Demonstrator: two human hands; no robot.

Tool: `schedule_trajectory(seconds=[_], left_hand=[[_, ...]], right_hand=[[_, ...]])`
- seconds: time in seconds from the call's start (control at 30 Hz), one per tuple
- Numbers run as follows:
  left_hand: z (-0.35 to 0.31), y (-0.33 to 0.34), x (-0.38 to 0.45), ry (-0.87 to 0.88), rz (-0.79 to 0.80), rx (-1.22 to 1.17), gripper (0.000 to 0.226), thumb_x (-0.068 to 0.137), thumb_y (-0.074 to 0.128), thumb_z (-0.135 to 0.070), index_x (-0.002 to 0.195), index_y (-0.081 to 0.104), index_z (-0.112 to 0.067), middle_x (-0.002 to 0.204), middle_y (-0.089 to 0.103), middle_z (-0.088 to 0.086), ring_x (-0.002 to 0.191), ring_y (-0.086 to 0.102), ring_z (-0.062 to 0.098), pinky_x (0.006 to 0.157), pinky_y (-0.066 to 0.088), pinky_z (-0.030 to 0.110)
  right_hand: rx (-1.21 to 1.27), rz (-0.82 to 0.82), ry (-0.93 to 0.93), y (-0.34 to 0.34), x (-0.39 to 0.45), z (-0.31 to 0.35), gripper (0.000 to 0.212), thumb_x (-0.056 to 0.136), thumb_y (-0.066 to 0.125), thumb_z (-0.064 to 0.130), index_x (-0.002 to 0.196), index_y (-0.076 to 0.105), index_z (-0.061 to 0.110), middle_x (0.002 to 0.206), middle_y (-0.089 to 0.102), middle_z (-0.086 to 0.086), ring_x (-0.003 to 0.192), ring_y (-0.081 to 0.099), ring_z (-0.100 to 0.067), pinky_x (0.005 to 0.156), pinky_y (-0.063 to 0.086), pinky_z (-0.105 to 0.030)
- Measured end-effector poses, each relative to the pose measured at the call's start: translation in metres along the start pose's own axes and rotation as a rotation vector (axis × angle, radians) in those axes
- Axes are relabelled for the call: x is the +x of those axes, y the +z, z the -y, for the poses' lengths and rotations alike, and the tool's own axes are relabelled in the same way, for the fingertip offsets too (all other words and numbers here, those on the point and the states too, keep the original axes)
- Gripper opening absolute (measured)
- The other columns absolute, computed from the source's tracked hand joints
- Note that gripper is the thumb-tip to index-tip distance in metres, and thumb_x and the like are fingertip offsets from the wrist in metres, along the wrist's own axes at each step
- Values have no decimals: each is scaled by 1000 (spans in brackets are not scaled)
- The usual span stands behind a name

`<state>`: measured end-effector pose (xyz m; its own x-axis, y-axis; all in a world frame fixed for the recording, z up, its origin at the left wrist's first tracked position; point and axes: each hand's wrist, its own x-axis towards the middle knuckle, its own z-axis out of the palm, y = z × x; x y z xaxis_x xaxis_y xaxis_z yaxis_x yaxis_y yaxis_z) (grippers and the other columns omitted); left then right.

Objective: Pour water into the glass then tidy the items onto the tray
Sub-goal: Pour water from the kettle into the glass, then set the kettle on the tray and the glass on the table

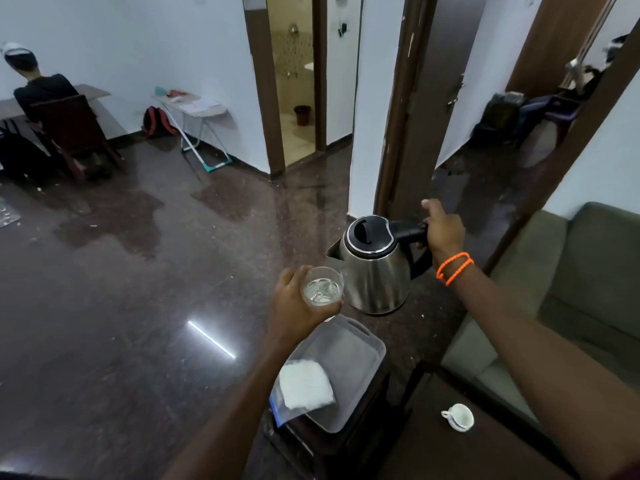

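Left hand (294, 306) hiding glass (323, 285) base

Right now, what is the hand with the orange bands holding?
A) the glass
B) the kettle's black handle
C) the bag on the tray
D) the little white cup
B: the right hand, with the orange bands at its wrist, is wrapped around the black handle of the kettle; the glass is in the left hand, and the white cup sits untouched on the low table.
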<state>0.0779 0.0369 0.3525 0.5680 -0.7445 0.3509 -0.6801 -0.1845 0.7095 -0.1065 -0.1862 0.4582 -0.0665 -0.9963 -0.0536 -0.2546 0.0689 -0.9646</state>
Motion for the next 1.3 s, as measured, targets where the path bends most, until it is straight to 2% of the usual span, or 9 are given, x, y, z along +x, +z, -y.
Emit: schedule_trajectory(seconds=[0.13,0.3,0.4,0.57,0.63,0.77,1.03,1.17,1.3], left_hand=[[31,23,-2,-45,42,-11,75,52,92,-60,117,62,-41,105,56,-15,90,56,-8,74,39,-2],[78,55,-10,-87,38,-13,75,53,91,-55,120,61,-38,108,53,-17,97,56,-10,78,41,0],[110,77,-18,-110,34,-14,73,53,92,-51,118,59,-42,105,52,-20,95,58,-6,79,42,3],[162,111,-36,-126,52,-3,77,53,93,-52,122,59,-42,108,50,-24,101,56,-9,80,40,-2],[181,120,-45,-121,72,2,76,53,96,-48,121,61,-40,111,50,-25,101,57,-8,80,41,-1],[206,133,-61,-92,124,7,79,52,96,-48,123,63,-36,114,52,-24,103,58,-6,85,42,3],[212,152,-84,-118,195,15,79,53,95,-53,124,62,-38,113,56,-22,103,61,-2,86,42,3],[194,161,-88,-97,222,-1,79,53,95,-50,123,61,-40,112,56,-19,102,61,-2,86,44,5],[165,174,-90,-84,283,-11,82,52,92,-54,126,61,-35,116,54,-18,102,62,1,86,50,13]], right_hand=[[132,-74,146,21,10,-71,39,67,62,52,53,62,15,48,60,5,51,58,-17,57,44,-38],[96,-61,300,61,23,-172,33,79,67,42,56,67,17,64,65,1,64,59,-19,63,45,-30],[94,-69,377,89,22,-235,30,81,67,36,63,71,13,60,62,0,54,55,-14,42,42,-18],[171,-131,551,125,9,-331,28,82,67,32,67,70,8,60,62,-1,54,57,-16,44,44,-25],[201,-158,532,137,1,-359,27,83,66,27,59,68,16,46,62,11,43,57,-2,34,40,-17],[257,-185,389,155,-9,-387,38,83,63,16,49,71,28,46,60,30,45,57,14,39,38,-10],[352,-204,231,155,-14,-405,40,80,65,21,69,69,60,59,64,37,56,61,18,46,43,-4],[240,-75,280,135,-10,-422,25,82,64,37,62,74,26,61,71,11,61,64,-3,61,52,-28],[72,41,49,96,-14,-416,10,81,69,28,72,71,33,78,71,13,75,63,-5,69,48,-16]])
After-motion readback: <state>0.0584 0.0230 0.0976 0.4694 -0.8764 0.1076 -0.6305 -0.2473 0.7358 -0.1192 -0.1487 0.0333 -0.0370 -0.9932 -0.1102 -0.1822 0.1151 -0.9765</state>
